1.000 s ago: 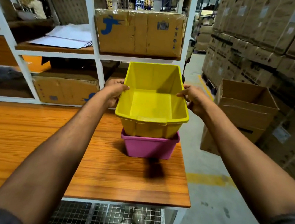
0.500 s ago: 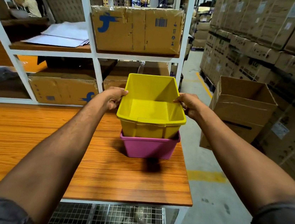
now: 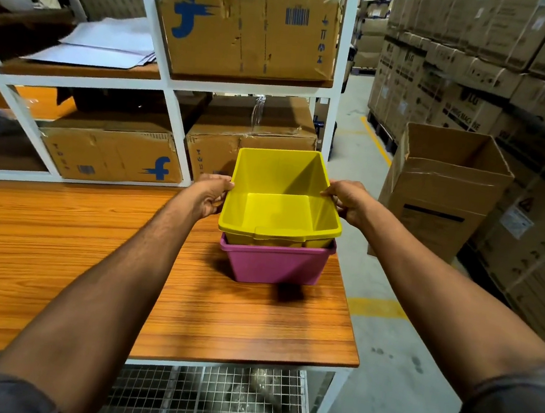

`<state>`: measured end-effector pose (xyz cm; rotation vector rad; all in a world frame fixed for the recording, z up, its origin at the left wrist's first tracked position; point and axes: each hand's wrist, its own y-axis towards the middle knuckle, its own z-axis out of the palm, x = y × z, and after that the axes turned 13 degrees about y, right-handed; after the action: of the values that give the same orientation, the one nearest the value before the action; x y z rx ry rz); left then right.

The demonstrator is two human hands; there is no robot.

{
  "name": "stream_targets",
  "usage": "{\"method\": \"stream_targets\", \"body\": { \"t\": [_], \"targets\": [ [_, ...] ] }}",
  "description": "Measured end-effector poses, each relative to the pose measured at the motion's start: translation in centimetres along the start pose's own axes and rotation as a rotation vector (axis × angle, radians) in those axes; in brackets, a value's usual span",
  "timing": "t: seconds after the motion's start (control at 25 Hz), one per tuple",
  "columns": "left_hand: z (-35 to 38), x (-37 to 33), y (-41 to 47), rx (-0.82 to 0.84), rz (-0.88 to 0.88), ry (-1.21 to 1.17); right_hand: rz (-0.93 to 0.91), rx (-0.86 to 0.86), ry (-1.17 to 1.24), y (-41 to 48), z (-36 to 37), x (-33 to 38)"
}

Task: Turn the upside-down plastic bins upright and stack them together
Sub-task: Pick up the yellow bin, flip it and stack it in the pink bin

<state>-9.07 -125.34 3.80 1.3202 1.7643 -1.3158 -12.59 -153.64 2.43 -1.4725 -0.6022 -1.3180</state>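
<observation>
A yellow plastic bin (image 3: 281, 207) stands upright, nested deep inside a pink plastic bin (image 3: 274, 265) near the right end of the wooden table (image 3: 87, 252). Only the yellow bin's rim and upper walls rise above the pink rim. My left hand (image 3: 209, 193) grips the yellow bin's left rim, fingers curled over the edge. On the opposite rim, my right hand (image 3: 345, 200) holds on the same way.
A white shelf rack (image 3: 169, 111) with cardboard boxes (image 3: 248, 31) stands right behind the table. An open cardboard box (image 3: 438, 189) sits on the floor to the right, before stacked cartons (image 3: 519, 82). The table's right edge lies close to the bins. A wire-mesh shelf (image 3: 206, 400) runs under the table.
The yellow bin has gone down from a tilted perch on the pink bin and now sits level and deep inside it. Both hands stayed on its rims and came down with it.
</observation>
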Motion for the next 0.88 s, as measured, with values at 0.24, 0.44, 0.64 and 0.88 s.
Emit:
{"method": "stream_targets", "body": {
  "t": [0.24,0.44,0.64,0.88],
  "targets": [
    [0.0,-0.4,-1.8,-0.114,0.09,-0.032,-0.164,-0.075,-0.004,-2.4,-0.1,0.8],
    [-0.8,0.1,-7.2,-0.254,0.352,-0.038,-0.459,-0.017,-0.096,-7.6,0.0,1.3],
    [-0.1,4.4,-15.4,-0.418,0.642,0.176,-0.631,0.262,-0.114,-15.2,-0.7,-0.8],
    [1.5,12.1,-24.8,-0.638,0.613,0.382,-0.546,0.557,-0.141,-21.3,-0.7,-5.6]
  ]
}}
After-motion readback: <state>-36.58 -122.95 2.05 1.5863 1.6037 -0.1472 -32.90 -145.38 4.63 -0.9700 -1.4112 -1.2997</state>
